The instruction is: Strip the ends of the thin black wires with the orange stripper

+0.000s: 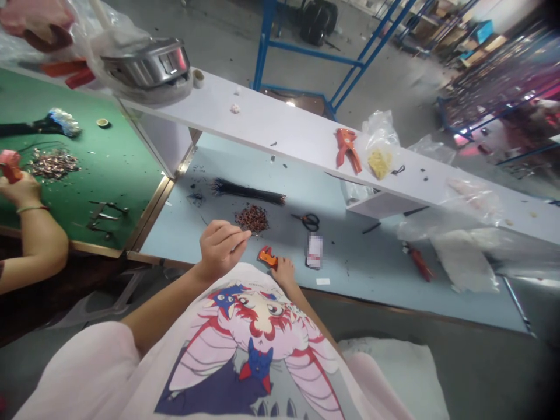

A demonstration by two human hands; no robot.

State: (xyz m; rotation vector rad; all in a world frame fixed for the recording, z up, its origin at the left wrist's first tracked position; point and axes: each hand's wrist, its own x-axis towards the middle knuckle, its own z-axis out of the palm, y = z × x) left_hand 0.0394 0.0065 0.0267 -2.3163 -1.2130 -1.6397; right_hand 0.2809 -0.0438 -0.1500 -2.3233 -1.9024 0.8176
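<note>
A narrow strip of pale blue bench [188, 245] is showing between the left hand [221, 248] and the heap of wire bits [251, 219], while black scissors [310, 221] and a raised white shelf [280, 131] are standing ahead of the right hand [282, 273].

We're riding on the person's head here, looking forward and steeply down past the printed shirt [245, 350], with the right hand [221, 249] and left hand [283, 271] close below the lens. The counter [371, 280] fills the middle at a slant, the shelf [271, 125] cuts across just beyond it, and farther out, up top, come the floor [219, 35] and a blue rack [306, 52].
</note>
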